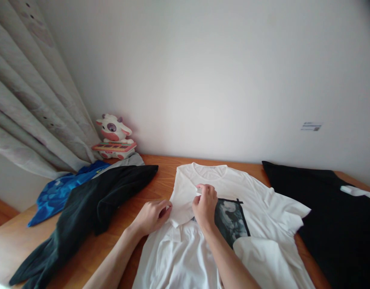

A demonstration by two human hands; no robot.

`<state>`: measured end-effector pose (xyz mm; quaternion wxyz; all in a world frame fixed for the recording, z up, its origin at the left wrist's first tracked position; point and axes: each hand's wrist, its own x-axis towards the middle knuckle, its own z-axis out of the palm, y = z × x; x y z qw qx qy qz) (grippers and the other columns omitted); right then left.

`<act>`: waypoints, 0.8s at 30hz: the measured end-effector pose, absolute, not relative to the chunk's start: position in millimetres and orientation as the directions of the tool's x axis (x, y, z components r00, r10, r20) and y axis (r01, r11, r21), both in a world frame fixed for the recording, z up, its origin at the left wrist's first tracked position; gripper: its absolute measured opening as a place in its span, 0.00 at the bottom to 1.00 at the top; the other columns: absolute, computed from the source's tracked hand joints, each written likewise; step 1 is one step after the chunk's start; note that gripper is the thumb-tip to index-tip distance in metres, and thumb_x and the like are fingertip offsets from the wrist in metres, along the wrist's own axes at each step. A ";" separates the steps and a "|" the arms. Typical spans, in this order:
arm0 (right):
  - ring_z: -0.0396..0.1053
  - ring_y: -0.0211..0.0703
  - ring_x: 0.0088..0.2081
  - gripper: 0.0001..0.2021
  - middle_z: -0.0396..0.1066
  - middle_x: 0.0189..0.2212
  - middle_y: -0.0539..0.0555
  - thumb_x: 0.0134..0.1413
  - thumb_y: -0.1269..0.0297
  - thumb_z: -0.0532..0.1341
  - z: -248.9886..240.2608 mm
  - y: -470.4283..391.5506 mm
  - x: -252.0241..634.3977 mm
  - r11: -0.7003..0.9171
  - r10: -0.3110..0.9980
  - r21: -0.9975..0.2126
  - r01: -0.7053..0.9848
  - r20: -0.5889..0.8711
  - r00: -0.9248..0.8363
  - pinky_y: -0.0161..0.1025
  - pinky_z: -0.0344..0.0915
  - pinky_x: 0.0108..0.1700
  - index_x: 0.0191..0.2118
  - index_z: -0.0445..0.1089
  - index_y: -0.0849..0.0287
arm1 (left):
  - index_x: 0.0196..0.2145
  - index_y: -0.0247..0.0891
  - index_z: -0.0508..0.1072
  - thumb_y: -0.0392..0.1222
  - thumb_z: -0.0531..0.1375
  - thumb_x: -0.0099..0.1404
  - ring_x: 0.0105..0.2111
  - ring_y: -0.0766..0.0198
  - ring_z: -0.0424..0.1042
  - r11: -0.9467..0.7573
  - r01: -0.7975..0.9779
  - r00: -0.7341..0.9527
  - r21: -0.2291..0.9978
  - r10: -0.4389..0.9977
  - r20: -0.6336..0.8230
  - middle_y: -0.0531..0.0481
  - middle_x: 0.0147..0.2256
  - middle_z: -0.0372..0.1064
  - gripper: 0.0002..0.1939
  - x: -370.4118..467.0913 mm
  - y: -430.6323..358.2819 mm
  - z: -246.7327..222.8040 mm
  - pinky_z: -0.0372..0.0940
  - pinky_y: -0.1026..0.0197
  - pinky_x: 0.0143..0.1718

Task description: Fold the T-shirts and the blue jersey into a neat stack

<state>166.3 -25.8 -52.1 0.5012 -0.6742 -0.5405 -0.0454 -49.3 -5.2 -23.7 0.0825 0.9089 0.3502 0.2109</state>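
Observation:
A white T-shirt (257, 200) with a dark printed picture lies spread on the wooden table, its neckline toward the wall. Its left side is folded inward over the front, partly covering the print. My right hand (205, 200) is closed on the folded-over sleeve near the shirt's middle, a bit of white cloth showing at the fingertips. At the shirt's left edge, my left hand (156, 216) has its fingers curled together beside the folded cloth; what they hold, if anything, is hidden.
Black garments lie left (82, 208) and right (329, 212) on the wooden table (161, 176). Beyond the left one are a blue garment (57, 190) and a cow toy with a keyboard (114, 136). A curtain (31, 88) hangs at left, before the wall (209, 80).

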 end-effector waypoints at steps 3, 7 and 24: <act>0.67 0.51 0.46 0.19 0.71 0.43 0.57 0.50 0.82 0.52 -47.0 -30.6 159.6 0.173 0.740 -0.571 0.803 0.613 0.276 0.45 0.59 0.48 0.44 0.68 0.56 | 0.40 0.40 0.76 0.41 0.51 0.73 0.34 0.60 0.74 -0.747 0.584 0.618 0.318 0.663 0.423 0.47 0.33 0.76 0.13 -44.8 -3.9 -25.6 0.69 0.60 0.38; 0.69 0.51 0.47 0.17 0.74 0.43 0.57 0.54 0.79 0.56 -51.4 -33.5 151.8 0.186 0.827 -0.482 0.856 0.547 0.129 0.47 0.59 0.52 0.47 0.68 0.57 | 0.55 0.40 0.74 0.40 0.54 0.71 0.55 0.51 0.71 -0.745 0.580 0.612 0.328 0.665 0.428 0.40 0.55 0.74 0.17 -40.9 -1.5 -33.9 0.66 0.47 0.56; 0.71 0.47 0.40 0.03 0.75 0.35 0.54 0.61 0.68 0.60 -42.5 -39.4 141.4 0.376 0.836 -0.422 0.825 0.538 -0.106 0.43 0.60 0.47 0.38 0.72 0.57 | 0.61 0.36 0.69 0.41 0.46 0.75 0.64 0.53 0.64 -0.759 0.554 0.658 0.342 0.651 0.379 0.36 0.62 0.67 0.22 -34.8 41.6 -45.0 0.61 0.46 0.65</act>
